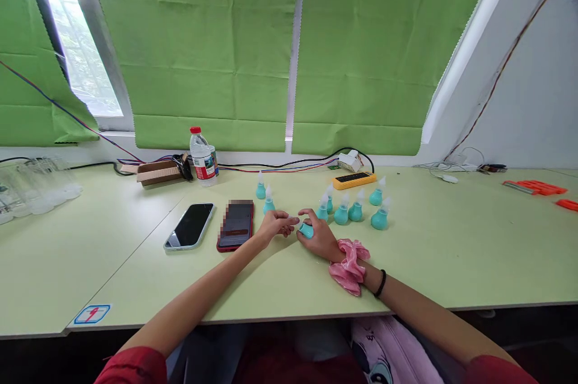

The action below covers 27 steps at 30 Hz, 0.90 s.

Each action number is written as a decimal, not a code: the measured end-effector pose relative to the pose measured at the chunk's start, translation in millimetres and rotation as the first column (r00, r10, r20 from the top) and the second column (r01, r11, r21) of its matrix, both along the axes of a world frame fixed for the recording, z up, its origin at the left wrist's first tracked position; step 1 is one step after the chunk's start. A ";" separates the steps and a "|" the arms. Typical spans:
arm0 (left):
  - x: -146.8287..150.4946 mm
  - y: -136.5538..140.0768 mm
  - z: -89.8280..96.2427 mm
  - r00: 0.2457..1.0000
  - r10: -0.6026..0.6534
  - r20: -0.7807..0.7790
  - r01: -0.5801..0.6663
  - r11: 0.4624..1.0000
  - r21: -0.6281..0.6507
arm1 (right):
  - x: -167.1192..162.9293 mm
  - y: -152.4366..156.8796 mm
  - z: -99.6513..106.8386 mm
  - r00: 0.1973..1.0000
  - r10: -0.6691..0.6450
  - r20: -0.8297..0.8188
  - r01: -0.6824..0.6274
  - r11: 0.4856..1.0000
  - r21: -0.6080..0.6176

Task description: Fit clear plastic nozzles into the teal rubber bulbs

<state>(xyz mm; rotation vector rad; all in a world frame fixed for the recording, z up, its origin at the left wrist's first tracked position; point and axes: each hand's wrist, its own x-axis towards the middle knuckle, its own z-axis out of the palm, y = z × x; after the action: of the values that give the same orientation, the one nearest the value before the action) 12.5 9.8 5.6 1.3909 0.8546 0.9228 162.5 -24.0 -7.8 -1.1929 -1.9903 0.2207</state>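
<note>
My right hand is closed around a teal squeeze bulb, tilted with its open end toward my left hand. My left hand pinches a small whitish nozzle tip just beside that bulb; whether the two touch, I cannot tell. Behind my right hand stand several teal bulbs fitted with clear pointed tips. Another such bulb is partly hidden behind my left hand, and one more stands farther back.
Left of my hands lie a light-cased phone and a red-cased phone. Toward the window are a red-capped bottle, a cardboard box, cables and a yellow power strip. Orange tools lie far right, clear plastic containers far left.
</note>
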 end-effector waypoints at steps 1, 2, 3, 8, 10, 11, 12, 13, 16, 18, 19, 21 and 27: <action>-0.5 0.5 0.0 1.000 -0.017 -0.020 0.017 1.000 0.005 | 0.4 0.9 -0.4 1.000 -0.024 0.009 0.024 1.000 -0.001; -1.1 1.0 0.0 0.999 -0.039 -0.038 0.040 0.999 0.007 | 1.1 1.9 -0.7 0.999 -0.042 0.020 0.042 0.999 -0.001; -1.6 1.6 -0.2 0.996 -0.064 -0.055 0.065 0.998 0.009 | 1.8 2.8 -0.9 0.998 -0.054 0.034 0.054 0.999 -0.001; -5.0 5.9 -1.6 0.972 -0.173 -0.161 0.179 0.984 0.022 | 5.0 4.5 -1.4 0.992 -0.037 0.118 0.037 0.999 0.001; -6.7 8.1 -1.6 0.961 -0.201 -0.188 0.211 0.977 0.035 | 5.4 4.3 -1.8 0.989 -0.039 0.141 0.039 0.999 0.004; -7.6 9.0 -1.3 0.955 -0.222 -0.198 0.233 0.972 0.038 | 5.5 4.2 -2.1 0.987 -0.045 0.154 0.044 0.999 0.010; -8.5 9.7 -0.9 0.946 -0.247 -0.208 0.260 0.965 0.035 | 5.5 4.1 -2.3 0.984 -0.051 0.169 0.048 0.999 0.019; -9.4 9.9 -0.2 0.936 -0.276 -0.217 0.289 0.957 0.030 | 5.6 4.0 -2.5 0.980 -0.058 0.189 0.053 0.998 0.032; -10.6 7.7 2.5 0.895 -0.348 -0.277 0.370 0.928 0.029 | 6.8 4.5 -1.6 0.961 -0.087 0.262 0.066 0.994 0.086; -9.4 4.1 3.5 0.858 -0.357 -0.369 0.409 0.910 0.071 | 9.0 5.8 0.6 0.943 -0.100 0.316 0.065 0.991 0.119; -8.1 2.1 3.5 0.839 -0.350 -0.418 0.424 0.900 0.099 | 10.4 6.7 2.0 0.935 -0.099 0.341 0.058 0.990 0.128; -5.0 -1.4 2.7 0.825 -0.303 -0.477 0.425 0.889 0.171 | 13.5 8.6 4.9 0.920 -0.090 0.381 0.043 0.990 0.131; -1.6 -2.1 1.6 0.880 -0.115 -0.461 0.325 0.854 0.407 | 16.0 9.1 8.5 0.905 -0.104 0.412 0.050 0.989 0.139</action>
<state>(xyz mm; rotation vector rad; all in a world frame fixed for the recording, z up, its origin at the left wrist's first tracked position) 10.9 7.7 7.1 2.1316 0.7811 0.6744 178.5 -14.8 0.8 -1.3161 -2.2758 -0.2193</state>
